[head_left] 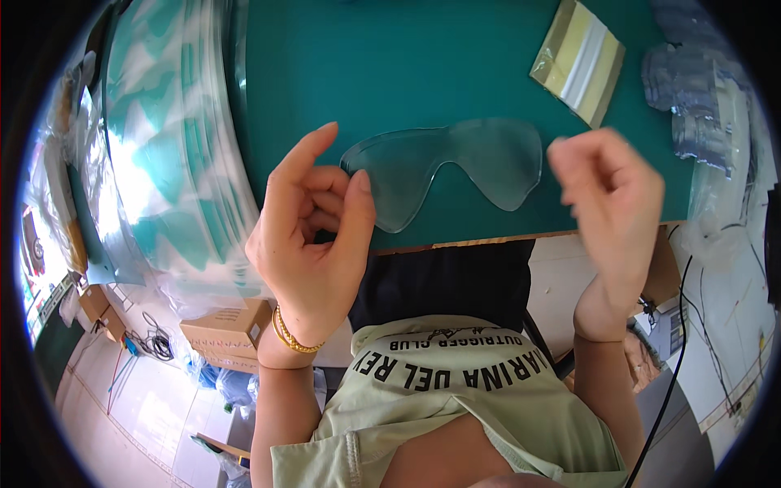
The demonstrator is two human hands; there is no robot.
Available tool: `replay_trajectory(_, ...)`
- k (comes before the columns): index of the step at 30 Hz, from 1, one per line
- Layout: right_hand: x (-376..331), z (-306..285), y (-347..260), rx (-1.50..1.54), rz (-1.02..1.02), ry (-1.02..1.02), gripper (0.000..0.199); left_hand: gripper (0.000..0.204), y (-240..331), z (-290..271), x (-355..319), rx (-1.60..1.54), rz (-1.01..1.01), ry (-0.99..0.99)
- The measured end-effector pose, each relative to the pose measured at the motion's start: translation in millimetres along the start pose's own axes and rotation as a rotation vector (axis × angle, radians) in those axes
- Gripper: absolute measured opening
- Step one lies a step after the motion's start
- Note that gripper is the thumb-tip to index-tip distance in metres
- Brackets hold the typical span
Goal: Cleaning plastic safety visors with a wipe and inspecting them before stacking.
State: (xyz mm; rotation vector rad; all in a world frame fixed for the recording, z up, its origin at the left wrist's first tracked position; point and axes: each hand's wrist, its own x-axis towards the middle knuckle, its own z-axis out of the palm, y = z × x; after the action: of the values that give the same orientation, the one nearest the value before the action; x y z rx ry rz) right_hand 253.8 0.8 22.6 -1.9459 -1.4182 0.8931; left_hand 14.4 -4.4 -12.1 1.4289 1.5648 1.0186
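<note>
A clear, faintly grey one-piece goggle lens (pixel 480 167) with a nose notch is held just above the green table top, near its front edge. My left hand (pixel 313 220) grips its left end between thumb and curled fingers, the index finger raised. Just off the lens's right end is my right hand (pixel 614 191), slightly blurred, with thumb and fingers pinched together. Whatever may be between those fingertips is too small or smeared to make out.
Large sheets of clear plastic film (pixel 175 146) are piled along the table's left side. A yellowish block with a white strip (pixel 579 65) lies at the far right. Clear plastic-wrapped pieces (pixel 691 98) are beyond it. A cardboard box (pixel 224 325) stands at lower left.
</note>
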Motion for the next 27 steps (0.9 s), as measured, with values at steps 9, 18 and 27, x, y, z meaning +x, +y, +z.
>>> replay_trajectory(9, 59.4, 4.8, 24.1, -0.802, -0.303, 0.57, 0.079, 0.038, 2.7, 5.0, 0.3, -0.019, 0.018, 0.012)
replay_trajectory(18, 24.2, -13.9, -14.0, 0.055, -0.089, 0.048, 0.051, 0.037, -0.6, 4.0, -1.0, -0.023, 0.039, 0.02)
replay_trajectory(27, -2.1, -7.6, -33.6, -0.315, -0.097, -0.068, 0.044, 0.036, 0.1, 3.7, 0.6, -0.046, 0.03, 0.045)
